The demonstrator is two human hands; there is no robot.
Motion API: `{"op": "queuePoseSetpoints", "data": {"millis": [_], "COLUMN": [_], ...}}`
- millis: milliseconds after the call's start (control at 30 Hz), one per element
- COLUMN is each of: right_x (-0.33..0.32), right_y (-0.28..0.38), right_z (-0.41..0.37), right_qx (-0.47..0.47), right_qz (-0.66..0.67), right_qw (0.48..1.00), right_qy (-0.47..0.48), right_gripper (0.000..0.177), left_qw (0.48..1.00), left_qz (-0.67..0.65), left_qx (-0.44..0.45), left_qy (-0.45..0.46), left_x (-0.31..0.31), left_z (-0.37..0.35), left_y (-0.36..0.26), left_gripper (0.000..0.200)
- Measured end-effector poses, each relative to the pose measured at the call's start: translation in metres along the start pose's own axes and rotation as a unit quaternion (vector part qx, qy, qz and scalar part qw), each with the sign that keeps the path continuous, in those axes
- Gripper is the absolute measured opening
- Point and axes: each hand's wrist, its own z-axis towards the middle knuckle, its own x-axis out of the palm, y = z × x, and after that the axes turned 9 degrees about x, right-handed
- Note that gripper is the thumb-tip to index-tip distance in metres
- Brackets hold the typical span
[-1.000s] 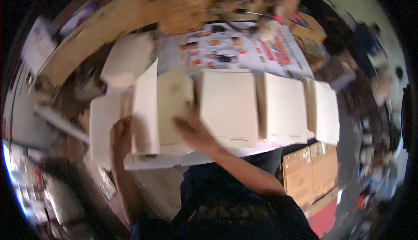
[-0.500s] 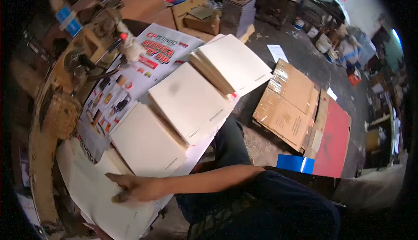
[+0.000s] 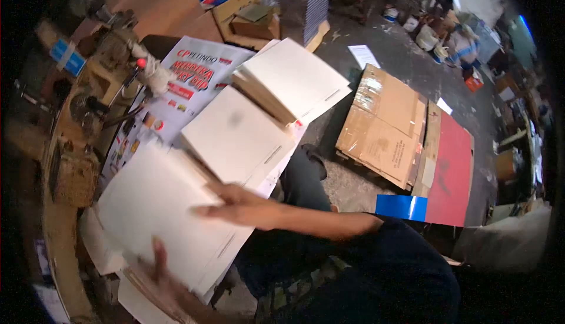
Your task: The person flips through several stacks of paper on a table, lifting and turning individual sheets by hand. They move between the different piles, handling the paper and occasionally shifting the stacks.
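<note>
A broad cream paper stack, blurred along its far edge, lies over the near end of a row of similar stacks. Across its right edge is my right hand, thumb on the top face and fingers along the side. My left hand grips its near edge with the thumb up; the other fingers are blurred and partly hidden. Beneath the left hand, more cream sheets show. Beyond my right hand sit a second paper stack with a grey smudge and a thicker paper stack.
A printed poster lies under the stacks. Along the left runs a worn wooden machine frame. Flattened cardboard, a red board and a blue strip lie to the right. A tall pile stands behind.
My right hand has moved up and right from the lower-left stack. My left hand has come into fuller view. The cream paper between them now covers the neighbouring stack.
</note>
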Motion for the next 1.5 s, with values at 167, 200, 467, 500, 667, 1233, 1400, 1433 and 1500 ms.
{"op": "queuePoseSetpoints", "data": {"millis": [167,200,467,500,667,1233,1400,1433,1500], "right_x": [-0.077,-0.100,-0.196,-0.196,-0.233,-0.181,-0.137,-0.152,-0.180], "right_y": [0.007,0.033,0.078,0.080,0.047,0.015,0.044,0.019,0.006], "right_z": [-0.036,-0.064,-0.116,-0.119,-0.103,0.027,0.016,0.020,0.028], "right_qx": [-0.039,-0.127,-0.284,-0.249,-0.099,0.037,0.124,0.039,-0.032], "right_qz": [0.310,0.082,0.006,0.007,-0.041,-0.047,-0.007,-0.088,-0.150], "right_qw": [0.913,0.949,0.838,0.847,0.861,0.974,0.948,0.956,0.969], "right_qy": [-0.261,-0.277,-0.466,-0.470,-0.496,-0.220,-0.294,-0.278,-0.192], "right_gripper": [0.057,0.051,0.046,0.049,0.060,0.051,0.057,0.056,0.051], "left_qw": [0.992,0.980,0.847,0.862,0.919,0.885,0.927,0.959,0.984], "left_qz": [0.043,0.047,0.283,0.236,0.066,0.338,0.219,0.163,0.101], "left_qx": [0.103,0.134,0.381,0.354,0.222,0.199,0.192,0.115,0.011], "left_qy": [0.060,0.139,0.240,0.277,0.320,0.251,0.235,0.201,0.147], "left_x": [0.064,0.088,0.188,0.186,0.150,-0.011,-0.037,-0.040,-0.053], "left_z": [0.047,0.054,0.033,0.042,0.059,0.011,0.015,0.012,0.006], "left_y": [0.068,0.067,0.063,0.069,0.064,0.081,0.096,0.092,0.094], "left_gripper": [0.048,0.047,0.036,0.033,0.019,0.039,0.022,0.018,0.014]}}
